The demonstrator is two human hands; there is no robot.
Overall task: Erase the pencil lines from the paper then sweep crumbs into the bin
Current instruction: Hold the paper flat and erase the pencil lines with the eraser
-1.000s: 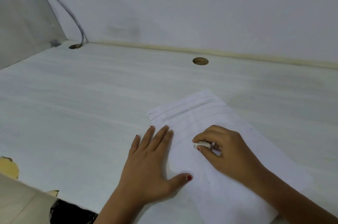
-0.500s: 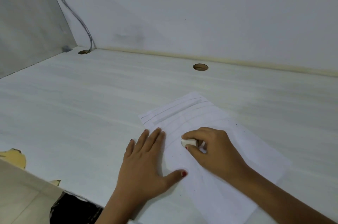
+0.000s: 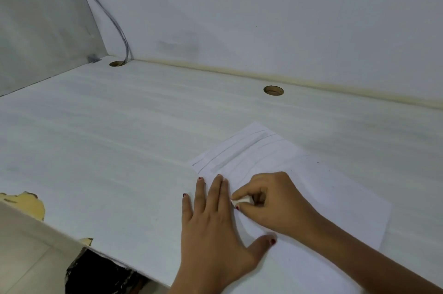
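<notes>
The paper is lying on the white surface, toward 4 o'clock from the view's centre, its long side running from 11 to 5 o'clock. The left hand is lying flat with fingers straight and spread, pressing down the paper's 9 o'clock edge, thumb reaching toward 3 o'clock across the sheet. The right hand is curling its fingers round a small white eraser, pinching it against the paper just at 3 o'clock of the left fingers. Pencil lines are showing at the paper's 11 o'clock end. A hole is sitting at 12 o'clock of the paper, near the wall; a cable is dropping into a second hole at 10 o'clock.
</notes>
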